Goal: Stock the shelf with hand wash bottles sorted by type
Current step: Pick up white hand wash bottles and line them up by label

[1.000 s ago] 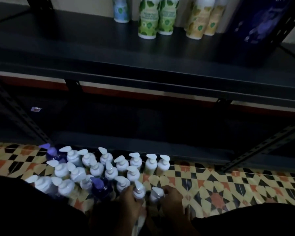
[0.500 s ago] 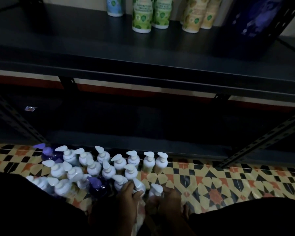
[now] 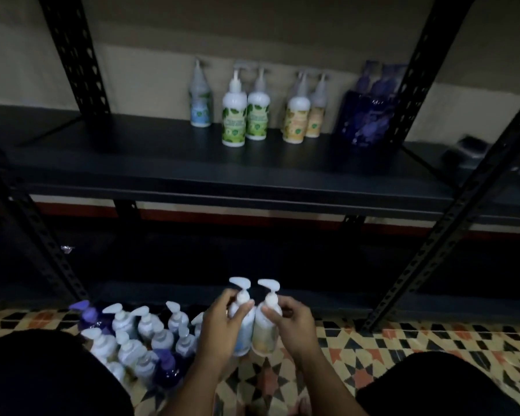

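Both bottles have come up off the floor since a second ago | dark shelf [image 3: 162, 163] — sorted bottles at its back | floor cluster [image 3: 138, 334] at left | left hand [image 3: 219, 325] grips blue-label bottle [image 3: 243, 328] | right hand [image 3: 294, 322] grips yellow-label bottle [image 3: 266, 331] — bottles touching.
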